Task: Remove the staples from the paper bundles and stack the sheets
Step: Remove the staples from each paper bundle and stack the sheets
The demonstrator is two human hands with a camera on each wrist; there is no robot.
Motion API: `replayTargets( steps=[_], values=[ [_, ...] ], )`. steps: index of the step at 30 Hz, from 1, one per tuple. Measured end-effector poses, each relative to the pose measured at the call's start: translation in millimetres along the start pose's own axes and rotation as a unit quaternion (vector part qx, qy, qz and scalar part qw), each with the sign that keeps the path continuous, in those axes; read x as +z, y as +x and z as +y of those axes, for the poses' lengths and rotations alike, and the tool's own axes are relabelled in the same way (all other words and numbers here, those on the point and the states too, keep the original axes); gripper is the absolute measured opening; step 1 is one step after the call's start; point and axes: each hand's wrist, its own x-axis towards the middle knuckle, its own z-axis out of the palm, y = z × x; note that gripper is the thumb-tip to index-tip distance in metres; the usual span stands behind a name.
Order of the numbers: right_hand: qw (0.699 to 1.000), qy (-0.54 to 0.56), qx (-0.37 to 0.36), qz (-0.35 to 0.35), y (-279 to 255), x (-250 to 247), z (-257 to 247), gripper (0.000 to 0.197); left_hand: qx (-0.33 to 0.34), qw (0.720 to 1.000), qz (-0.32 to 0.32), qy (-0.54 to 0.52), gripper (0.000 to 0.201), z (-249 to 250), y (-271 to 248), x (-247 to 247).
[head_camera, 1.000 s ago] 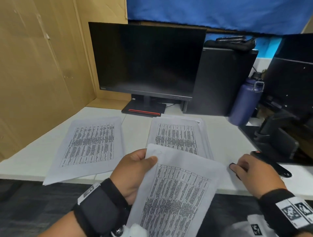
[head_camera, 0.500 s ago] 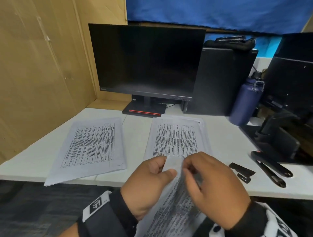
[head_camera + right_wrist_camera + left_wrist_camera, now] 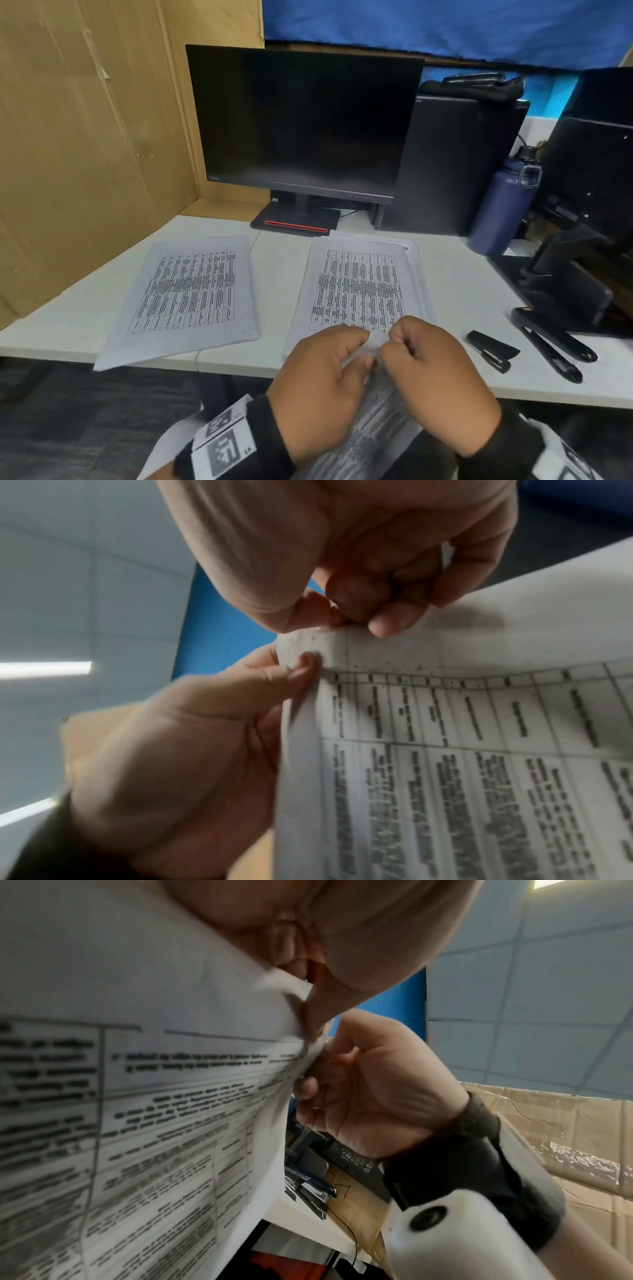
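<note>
Between both hands' fingers point(image 3: 387, 620), bundle corner point(image 3: 308, 645)

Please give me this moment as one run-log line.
step: staple removal | left hand: pinches paper bundle corner | right hand: picks at same corner | staple: not visible | black tool: unused on desk

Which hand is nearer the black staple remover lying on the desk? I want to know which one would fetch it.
Right. The right hand is on the staple remover's side, pinching the held paper bundle's corner; the left hand pinches the same corner further away.
</note>
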Motion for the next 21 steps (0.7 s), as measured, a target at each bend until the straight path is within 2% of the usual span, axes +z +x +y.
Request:
replayTargets(
  steps=[2,4,7,9,11,13,16,21],
  values=[
    [0.998,0.033,0.029,-0.036,4,-6,1,0.023,-0.007,1.000,-0.005,0.021,0.023,0,0,0],
    [0.998,0.036,0.012,-0.051,5,-9,5,0.021,-0.027,1.000,0.006,0.011,0.020,-4,2,0],
    [0.992,-0.022,-0.117,0.028,1,-10,11,0.009,-0.067,0.997,0.023,-0.029,0.014,-6,10,-6],
    [0.962,-0.123,-0.234,0.073,0,-10,12,0.005,-0.090,0.994,0.015,-0.056,0.015,-7,14,-9],
    [0.935,-0.182,-0.296,0.075,0,-8,15,0.007,-0.101,0.992,0.007,-0.080,0.024,-7,15,-11],
    [0.927,-0.203,-0.306,0.083,1,-6,17,0.011,-0.112,0.988,0.003,-0.102,0.023,-7,14,-11],
    [0.922,-0.230,-0.295,0.099,1,-2,19,0.003,-0.114,0.987,-0.008,-0.117,0.018,-7,14,-10],
    [0.898,-0.303,-0.294,0.123,-1,0,18,0.012,-0.068,0.997,-0.028,-0.009,0.018,-4,12,-10]
  ],
)
